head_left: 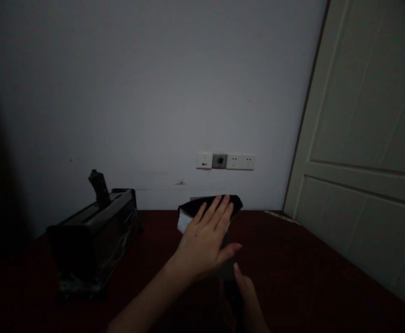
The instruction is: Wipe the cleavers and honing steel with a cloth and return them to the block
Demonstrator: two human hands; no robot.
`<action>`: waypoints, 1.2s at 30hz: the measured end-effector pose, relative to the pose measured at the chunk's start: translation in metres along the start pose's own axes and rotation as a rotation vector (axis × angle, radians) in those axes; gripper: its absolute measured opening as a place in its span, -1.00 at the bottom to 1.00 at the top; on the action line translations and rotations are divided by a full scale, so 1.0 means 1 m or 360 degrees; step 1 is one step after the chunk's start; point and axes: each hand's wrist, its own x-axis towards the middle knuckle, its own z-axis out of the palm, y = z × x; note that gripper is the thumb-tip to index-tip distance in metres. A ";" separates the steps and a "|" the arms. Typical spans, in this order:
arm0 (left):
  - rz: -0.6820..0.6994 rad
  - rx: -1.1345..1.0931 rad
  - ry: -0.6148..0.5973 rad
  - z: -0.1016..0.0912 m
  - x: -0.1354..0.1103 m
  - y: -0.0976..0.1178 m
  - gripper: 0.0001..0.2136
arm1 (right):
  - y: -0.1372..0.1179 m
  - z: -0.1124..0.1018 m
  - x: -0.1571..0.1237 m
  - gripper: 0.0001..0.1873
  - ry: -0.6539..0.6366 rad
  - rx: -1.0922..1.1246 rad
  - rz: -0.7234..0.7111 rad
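Observation:
My left hand (205, 243) lies flat on a folded cloth (235, 203), black on top with a white part (183, 222) at its left. Its fingers are stretched out and the thumb stands apart. Under that hand and the cloth runs what looks like a broad grey knife blade (227, 268), mostly hidden. Lower down, my right hand (246, 293) is wrapped round the dark knife handle (233, 296), thumb pointing up along it. The light is dim, so the handle's shape is hard to make out.
On the left of the dark red table (275, 277) stands a black knife block (95, 236) with one dark handle (99, 187) sticking up. Wall sockets (226, 161) sit behind the table. A pale panelled door (365, 138) borders the right side.

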 end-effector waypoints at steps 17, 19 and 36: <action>-0.0171 0.0029 0.0086 0.007 -0.003 -0.009 -0.31 | 0.000 -0.006 -0.007 -0.45 -0.0082 0.0224 -0.0034; -0.0229 0.0025 0.0111 0.002 -0.003 -0.020 -0.32 | -0.002 -0.008 -0.012 -0.51 -0.0049 0.0237 -0.0064; -0.0275 0.0091 0.0150 0.005 -0.005 -0.020 -0.25 | -0.005 -0.005 -0.004 -0.46 -0.0102 0.0261 0.0021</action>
